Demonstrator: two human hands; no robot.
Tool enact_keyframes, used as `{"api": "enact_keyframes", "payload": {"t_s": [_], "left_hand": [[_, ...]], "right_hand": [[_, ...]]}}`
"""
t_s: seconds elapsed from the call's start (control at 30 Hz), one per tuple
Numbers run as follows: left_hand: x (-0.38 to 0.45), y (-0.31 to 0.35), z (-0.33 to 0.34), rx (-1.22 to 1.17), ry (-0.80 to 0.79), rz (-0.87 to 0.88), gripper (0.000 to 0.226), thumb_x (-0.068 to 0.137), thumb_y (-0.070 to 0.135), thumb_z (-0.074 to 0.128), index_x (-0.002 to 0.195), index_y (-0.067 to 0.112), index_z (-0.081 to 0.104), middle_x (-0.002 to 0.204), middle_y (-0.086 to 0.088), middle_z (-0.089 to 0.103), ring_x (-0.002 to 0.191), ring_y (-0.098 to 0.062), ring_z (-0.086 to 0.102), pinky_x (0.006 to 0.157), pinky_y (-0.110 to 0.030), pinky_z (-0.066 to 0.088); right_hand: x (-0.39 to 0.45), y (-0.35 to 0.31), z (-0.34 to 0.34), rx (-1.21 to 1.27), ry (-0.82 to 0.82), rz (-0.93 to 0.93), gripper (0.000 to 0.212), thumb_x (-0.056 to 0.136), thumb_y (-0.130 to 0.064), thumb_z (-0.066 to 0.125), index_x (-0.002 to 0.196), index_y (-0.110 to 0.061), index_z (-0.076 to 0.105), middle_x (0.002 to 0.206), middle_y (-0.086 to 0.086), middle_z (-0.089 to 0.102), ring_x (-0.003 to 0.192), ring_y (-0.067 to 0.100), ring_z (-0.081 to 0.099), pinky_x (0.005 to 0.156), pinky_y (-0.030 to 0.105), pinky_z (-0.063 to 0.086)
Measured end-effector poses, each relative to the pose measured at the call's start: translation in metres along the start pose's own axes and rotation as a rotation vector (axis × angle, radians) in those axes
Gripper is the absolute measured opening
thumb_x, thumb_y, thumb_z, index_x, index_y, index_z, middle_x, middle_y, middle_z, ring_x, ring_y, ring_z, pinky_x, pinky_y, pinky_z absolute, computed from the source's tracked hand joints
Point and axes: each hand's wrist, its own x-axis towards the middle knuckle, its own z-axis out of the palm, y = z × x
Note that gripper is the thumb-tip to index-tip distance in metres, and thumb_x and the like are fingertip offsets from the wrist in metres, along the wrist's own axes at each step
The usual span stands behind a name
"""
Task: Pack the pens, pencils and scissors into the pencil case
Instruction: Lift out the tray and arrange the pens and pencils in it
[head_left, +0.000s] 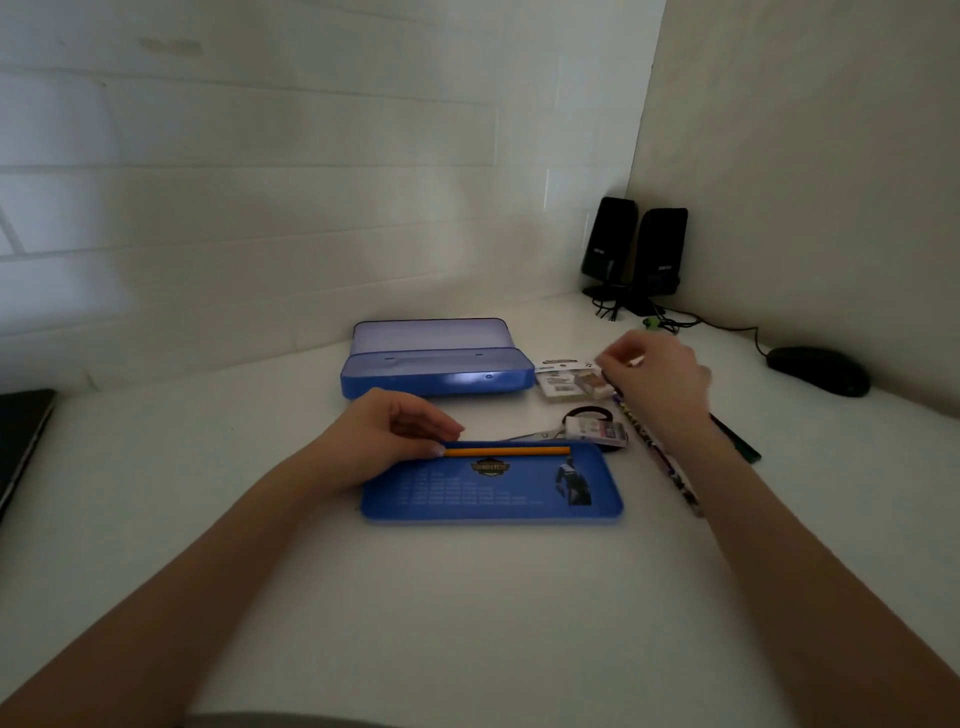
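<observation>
A blue pencil case (439, 375) stands open at the middle of the white desk, its lid tilted back. In front of it lies a flat blue tray (493, 493) with an orange pencil (506, 451) along its far edge. My left hand (400, 431) pinches the pencil's left end. My right hand (657, 379) hovers blurred over an eraser (592, 387) and small packets (556, 376), fingers curled; whether it holds anything is unclear. Scissors (550, 432), a patterned pencil (660, 457) and a dark pen (737, 441) lie to the right.
Two black speakers (636, 249) with cables stand in the back right corner. A black mouse (818, 370) rests at the far right. A dark laptop edge (21, 441) shows at the left. A white wall rises right behind the case.
</observation>
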Motion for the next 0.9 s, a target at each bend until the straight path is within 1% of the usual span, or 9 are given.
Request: {"api": "enact_keyframes", "payload": {"t_s": [0.07,0.13,0.2,0.27,0.4,0.6,0.7,0.8,0.9], "left_hand": [[0.000,0.001,0.002,0.017,0.016,-0.003,0.026,0.075,0.005,0.076,0.085,0.029,0.074,0.086,0.021,0.074,0.087,0.004,0.068,0.071,-0.001,0.046],[0.000,0.002,0.004,0.033,0.030,-0.007,0.025,0.076,0.005,0.075,0.084,0.029,0.074,0.080,0.025,0.073,0.086,0.006,0.067,0.070,0.000,0.045],[-0.001,0.003,0.008,0.040,0.045,-0.005,0.025,0.076,0.004,0.075,0.083,0.028,0.074,0.077,0.028,0.072,0.084,0.008,0.067,0.070,0.001,0.044],[-0.001,0.004,0.010,0.035,0.061,-0.001,0.024,0.076,0.002,0.075,0.083,0.026,0.075,0.075,0.027,0.072,0.082,0.008,0.067,0.069,0.000,0.044],[-0.001,0.006,0.012,0.030,0.087,-0.003,0.024,0.075,0.002,0.075,0.081,0.025,0.075,0.071,0.026,0.071,0.080,0.009,0.067,0.069,0.000,0.045],[-0.002,0.007,0.020,0.022,0.131,0.031,0.017,0.074,0.000,0.076,0.085,0.013,0.076,0.078,0.015,0.072,0.074,0.009,0.067,0.068,-0.001,0.044],[-0.001,0.008,0.022,0.043,0.147,0.053,0.017,0.073,0.001,0.076,0.082,0.015,0.076,0.079,0.010,0.072,0.073,0.009,0.066,0.068,0.000,0.044],[0.000,0.008,0.021,0.061,0.140,0.057,0.023,0.074,0.002,0.077,0.077,0.025,0.074,0.080,0.013,0.072,0.076,0.008,0.067,0.069,-0.001,0.045],[0.001,0.008,0.017,0.055,0.100,0.046,0.026,0.074,0.003,0.077,0.077,0.029,0.073,0.082,0.014,0.073,0.081,0.005,0.068,0.071,-0.002,0.047]], "right_hand": [[0.009,0.029,-0.008,-0.170,0.102,0.151,0.010,0.087,-0.029,0.057,0.090,-0.032,0.066,0.094,-0.005,0.068,0.091,0.018,0.057,0.085,0.037,0.029],[0.012,0.051,-0.012,-0.292,0.063,0.286,0.019,0.088,-0.026,0.055,0.103,-0.029,0.066,0.106,0.002,0.066,0.104,0.024,0.055,0.088,0.038,0.030],[0.013,0.062,-0.011,-0.294,-0.002,0.396,0.022,0.088,-0.025,0.058,0.107,-0.023,0.067,0.107,0.008,0.066,0.106,0.027,0.054,0.091,0.039,0.033],[0.014,0.065,-0.008,-0.235,-0.034,0.440,0.022,0.086,-0.021,0.061,0.105,-0.016,0.070,0.102,0.012,0.067,0.099,0.029,0.057,0.089,0.039,0.042],[0.015,0.057,-0.005,-0.153,-0.042,0.429,0.018,0.084,-0.012,0.064,0.100,-0.009,0.071,0.092,0.015,0.068,0.084,0.029,0.063,0.073,0.034,0.052],[0.014,0.057,-0.007,-0.036,-0.084,0.433,0.019,0.082,-0.014,0.065,0.100,-0.008,0.071,0.090,0.015,0.068,0.083,0.028,0.062,0.078,0.038,0.054],[0.012,0.052,-0.006,-0.034,-0.025,0.415,0.019,0.085,-0.015,0.062,0.102,-0.010,0.070,0.091,0.014,0.068,0.082,0.028,0.063,0.074,0.035,0.052],[0.013,0.044,-0.006,-0.056,0.070,0.330,0.020,0.089,-0.020,0.059,0.106,-0.018,0.068,0.100,0.012,0.068,0.083,0.028,0.064,0.071,0.034,0.051],[0.014,0.034,-0.004,-0.007,0.042,0.164,0.019,0.090,-0.026,0.057,0.105,-0.024,0.068,0.088,0.002,0.064,0.073,0.019,0.059,0.063,0.030,0.047]]}}
